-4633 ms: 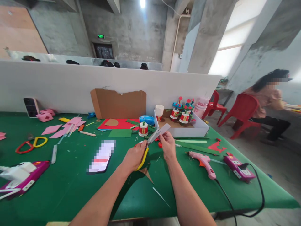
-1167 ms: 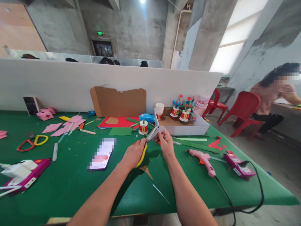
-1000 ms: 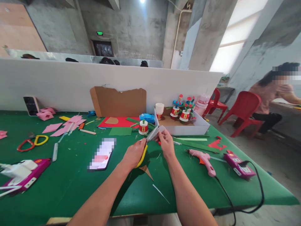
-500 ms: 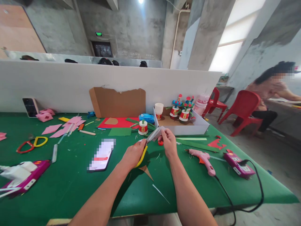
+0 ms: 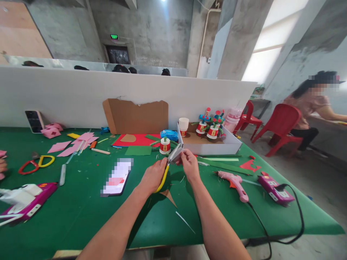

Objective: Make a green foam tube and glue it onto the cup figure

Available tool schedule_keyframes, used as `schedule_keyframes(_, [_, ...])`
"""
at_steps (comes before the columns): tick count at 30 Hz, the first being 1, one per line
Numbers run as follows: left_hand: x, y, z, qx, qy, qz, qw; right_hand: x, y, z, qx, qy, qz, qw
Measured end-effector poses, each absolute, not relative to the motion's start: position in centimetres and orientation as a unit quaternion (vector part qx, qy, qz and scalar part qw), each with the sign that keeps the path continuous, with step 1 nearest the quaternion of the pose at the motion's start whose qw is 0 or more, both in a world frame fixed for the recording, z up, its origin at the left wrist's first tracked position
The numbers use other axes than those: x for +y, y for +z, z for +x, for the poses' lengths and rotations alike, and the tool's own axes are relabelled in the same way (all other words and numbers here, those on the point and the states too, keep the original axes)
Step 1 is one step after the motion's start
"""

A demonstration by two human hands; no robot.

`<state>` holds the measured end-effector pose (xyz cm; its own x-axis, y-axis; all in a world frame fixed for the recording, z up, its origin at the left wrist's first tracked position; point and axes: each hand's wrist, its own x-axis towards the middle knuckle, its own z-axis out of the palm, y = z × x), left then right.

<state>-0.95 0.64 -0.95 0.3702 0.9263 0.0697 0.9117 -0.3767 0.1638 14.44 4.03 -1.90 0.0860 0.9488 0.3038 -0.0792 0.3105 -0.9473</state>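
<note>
Two hands close together above the green worktop (image 5: 89,216) in the head view, both occupied. Left hand (image 5: 154,175) closed round yellow-handled scissors (image 5: 164,180), blades angled up and away towards the right hand (image 5: 190,166). In the grip of the latter, pinched between thumb and fingers: a pale piece (image 5: 177,155), right at the blades, with exact blade contact too small to tell.

Just beyond the scissors, upright: a cup figure (image 5: 165,145) with striped coil arms, near a blue packet (image 5: 169,135). To the right of the packet, a white box (image 5: 221,148) with more cup figures (image 5: 213,132) and a white cup (image 5: 183,124) inside. Left of the hands, a lit phone (image 5: 118,177) flat on the worktop; right of them, a pink glue gun (image 5: 234,184) near a purple power strip (image 5: 275,190). Nearer the camera, a brown scrap (image 5: 169,198) and a thin white strip (image 5: 185,222). At the left edge, part of a co-worker's hand (image 5: 2,166); at far right, a person (image 5: 311,103) seated on a red chair (image 5: 283,122).
</note>
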Motion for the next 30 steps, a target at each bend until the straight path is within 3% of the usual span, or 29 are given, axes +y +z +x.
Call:
schedule_keyframes(12, [0.53, -0.72, -0.93, 0.560, 0.065, 0.825, 0.024, 4.05, -1.74, 14.43, -0.510, 0.429, -0.418, 0.618])
schedule_keyframes(30, [0.25, -0.82, -0.63, 0.551, 0.091, 0.826, 0.078, 3.29, -1.34, 14.34, -0.536, 0.287, -0.485, 0.629])
